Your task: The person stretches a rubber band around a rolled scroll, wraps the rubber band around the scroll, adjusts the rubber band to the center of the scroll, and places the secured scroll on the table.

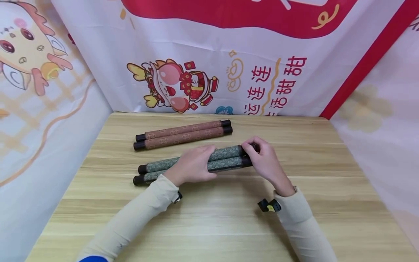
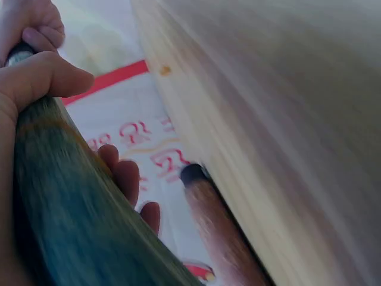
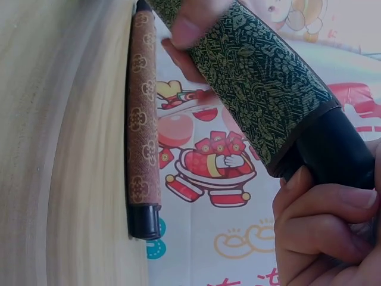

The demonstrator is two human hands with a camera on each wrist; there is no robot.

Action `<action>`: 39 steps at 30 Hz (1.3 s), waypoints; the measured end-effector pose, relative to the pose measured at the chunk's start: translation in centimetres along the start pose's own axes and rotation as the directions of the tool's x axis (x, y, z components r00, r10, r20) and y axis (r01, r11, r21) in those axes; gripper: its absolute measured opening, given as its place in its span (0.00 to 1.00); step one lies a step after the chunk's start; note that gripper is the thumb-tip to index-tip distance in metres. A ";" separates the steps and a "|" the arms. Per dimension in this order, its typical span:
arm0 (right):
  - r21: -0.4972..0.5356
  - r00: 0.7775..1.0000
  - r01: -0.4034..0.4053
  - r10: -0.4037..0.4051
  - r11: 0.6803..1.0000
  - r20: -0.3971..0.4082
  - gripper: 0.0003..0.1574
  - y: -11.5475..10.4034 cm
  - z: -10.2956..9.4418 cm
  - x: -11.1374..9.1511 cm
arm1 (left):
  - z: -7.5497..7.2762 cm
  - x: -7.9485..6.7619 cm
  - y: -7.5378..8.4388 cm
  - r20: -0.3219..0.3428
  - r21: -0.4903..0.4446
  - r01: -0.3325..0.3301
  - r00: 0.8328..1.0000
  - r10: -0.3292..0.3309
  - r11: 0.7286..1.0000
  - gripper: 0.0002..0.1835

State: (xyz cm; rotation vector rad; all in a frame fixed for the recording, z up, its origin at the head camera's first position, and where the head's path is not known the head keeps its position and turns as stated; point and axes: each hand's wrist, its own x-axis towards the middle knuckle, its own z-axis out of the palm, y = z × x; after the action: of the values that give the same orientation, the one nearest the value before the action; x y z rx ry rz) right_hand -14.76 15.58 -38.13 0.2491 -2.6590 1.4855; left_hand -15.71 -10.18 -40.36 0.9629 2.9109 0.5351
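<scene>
Behind two hand-held green rolls (image 1: 227,163), two brown rolls (image 1: 183,137)

The surface (image 1: 212,225) has pale wood grain running left to right. The white rear sheet (image 1: 196,47) carries a cartoon figure (image 1: 170,85) and red characters (image 1: 289,87). The left sheet (image 1: 19,203) shows a cartoon animal (image 1: 27,43); the right sheet (image 1: 376,156), a blurred flower (image 1: 364,109).

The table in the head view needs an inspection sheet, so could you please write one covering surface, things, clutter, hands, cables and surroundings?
Surface: table with a pale wood grain.
Things: green rolls, side by side, dark-ended.
Clutter: brown rolls lie side by side beyond the green ones.
Left hand: holds the green rolls around mid-length.
Right hand: grips them at their dark right end.
Cables: nothing seen.
Surroundings: printed cloth behind the table.
</scene>
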 end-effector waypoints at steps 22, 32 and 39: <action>-0.242 0.978 -0.076 0.120 0.967 0.171 0.27 1.1 -0.7 0.6 | -1.3 -3.5 -3.6 0.080 0.054 -0.029 0.997 0.024 0.998 0.47; -0.285 0.953 -0.099 0.173 0.953 0.250 0.30 0.7 -1.4 1.2 | -2.4 -3.8 -4.8 0.065 0.189 -0.013 0.998 0.000 0.982 0.37; -0.372 0.958 -0.097 0.188 0.923 0.216 0.24 2.3 -3.3 1.5 | -3.2 -5.2 -7.1 0.083 0.209 0.091 0.990 -0.110 0.974 0.39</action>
State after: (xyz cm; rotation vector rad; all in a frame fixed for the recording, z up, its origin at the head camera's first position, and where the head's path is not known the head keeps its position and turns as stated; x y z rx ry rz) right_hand -16.64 19.37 -38.09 0.2274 -3.1471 1.0224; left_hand -16.01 -19.54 -40.12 0.8270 2.9517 0.1813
